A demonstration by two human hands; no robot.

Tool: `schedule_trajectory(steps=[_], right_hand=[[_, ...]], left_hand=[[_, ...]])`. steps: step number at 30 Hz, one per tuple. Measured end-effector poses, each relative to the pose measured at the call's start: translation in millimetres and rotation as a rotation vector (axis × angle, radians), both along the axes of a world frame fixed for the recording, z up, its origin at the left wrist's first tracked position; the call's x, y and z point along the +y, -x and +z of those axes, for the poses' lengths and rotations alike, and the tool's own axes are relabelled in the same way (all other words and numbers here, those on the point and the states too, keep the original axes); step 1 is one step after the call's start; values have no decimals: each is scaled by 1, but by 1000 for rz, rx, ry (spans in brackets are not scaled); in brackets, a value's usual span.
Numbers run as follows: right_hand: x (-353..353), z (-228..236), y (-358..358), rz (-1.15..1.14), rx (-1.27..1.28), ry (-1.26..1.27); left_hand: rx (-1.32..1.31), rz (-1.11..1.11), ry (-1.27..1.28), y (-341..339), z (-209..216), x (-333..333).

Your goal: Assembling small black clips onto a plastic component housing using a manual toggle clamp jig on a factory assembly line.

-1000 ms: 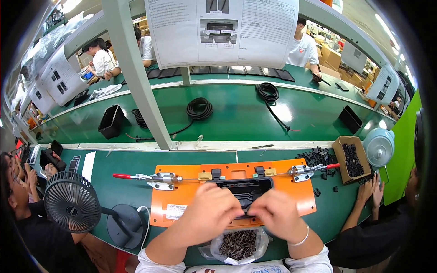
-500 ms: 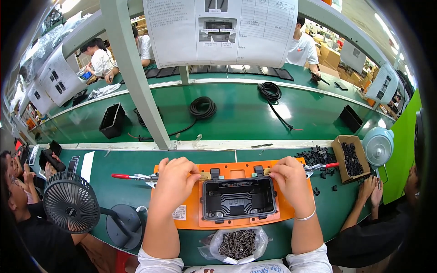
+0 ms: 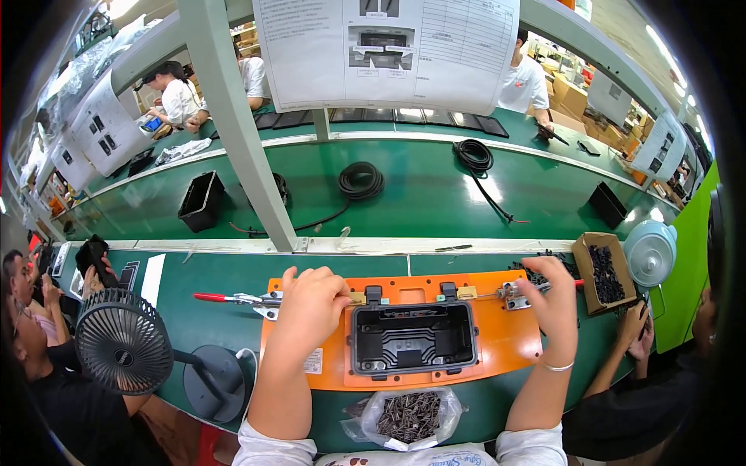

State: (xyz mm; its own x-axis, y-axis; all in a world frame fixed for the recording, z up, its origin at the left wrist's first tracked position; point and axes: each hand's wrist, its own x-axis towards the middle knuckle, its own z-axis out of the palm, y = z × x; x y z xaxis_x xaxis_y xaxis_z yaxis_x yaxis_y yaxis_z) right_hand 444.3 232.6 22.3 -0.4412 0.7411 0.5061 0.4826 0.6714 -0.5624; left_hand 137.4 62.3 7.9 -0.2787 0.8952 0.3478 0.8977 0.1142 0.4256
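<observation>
Grey fan [image 3: 123,334]: on the green bench [image 3: 194,276], left of the orange plate [image 3: 509,334].
Left hand [image 3: 315,303]: fingers curled, tips at the tan block [image 3: 357,298]; whether they pinch it, I cannot tell.
Black box [image 3: 416,371]: open side up on the plate, between the hands.
Right hand [image 3: 553,303]: thumb and fingers spread, by the right clamp [image 3: 514,294].
Carton [image 3: 581,268]: holds black parts.

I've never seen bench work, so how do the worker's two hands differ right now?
The left hand is curled in at a yellowish block, grip unclear; the right hand is open, near a metal clamp. The left wrist is bare; the right wears a pale bracelet. Both hands are gloveless.
</observation>
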Motion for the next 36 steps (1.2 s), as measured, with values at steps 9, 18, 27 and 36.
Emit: schedule_trajectory(steps=[9,18,27,36], right_hand=[[54,-32,-71,-407,95,173],[86,-64,-88,-586,518,574],[95,-31,-89,552,1259,558],[82,13,-52,232,1042,653]], left_hand=[[44,-46,54,3,3,-4],[-55,-11,185,1,5,-1],[-21,-40,162,2,4,-2],[73,-71,136,2,0,0]])
